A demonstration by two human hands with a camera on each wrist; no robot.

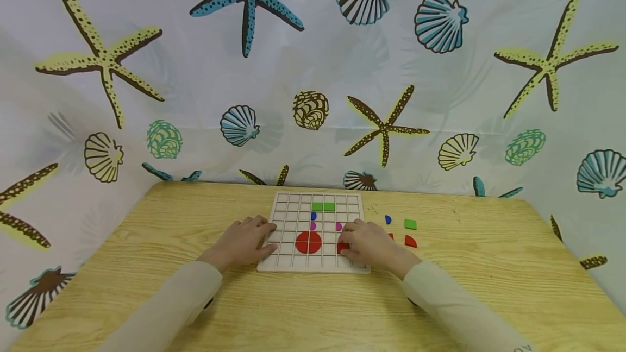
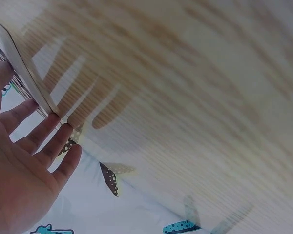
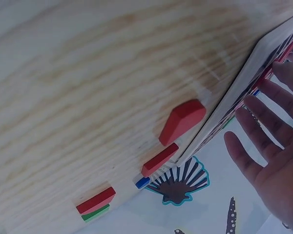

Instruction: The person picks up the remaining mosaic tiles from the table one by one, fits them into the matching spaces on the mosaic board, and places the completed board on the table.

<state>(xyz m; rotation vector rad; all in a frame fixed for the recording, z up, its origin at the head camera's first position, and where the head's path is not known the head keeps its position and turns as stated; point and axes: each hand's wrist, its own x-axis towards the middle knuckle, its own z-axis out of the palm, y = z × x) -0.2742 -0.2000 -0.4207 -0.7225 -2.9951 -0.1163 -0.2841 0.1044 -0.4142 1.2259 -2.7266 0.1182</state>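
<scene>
A white grid board [image 1: 283, 259] lies on the wooden table. Fingers of my left hand [image 1: 242, 242] rest on its left edge, thumb spread apart; the left wrist view shows that hand [image 2: 24, 170] with fingers extended at the rim. My right hand [image 1: 369, 243] is over the board's right side, pinching a red piece [image 1: 344, 247] between thumb and finger, its shape partly hidden. On the grid sit a red circle of quarter pieces [image 1: 308, 242], two green rectangles [image 1: 324, 207], a blue half circle [image 1: 313, 215] and two magenta half circles [image 1: 313, 226].
Right of the board lie a blue half circle [image 1: 388, 220], a green rectangle [image 1: 410, 224], a red quarter piece [image 1: 410, 241] and another red piece [image 3: 183, 122] largely behind the right hand in the head view. A curtain [image 1: 313, 151] with shells and starfish hangs behind the table.
</scene>
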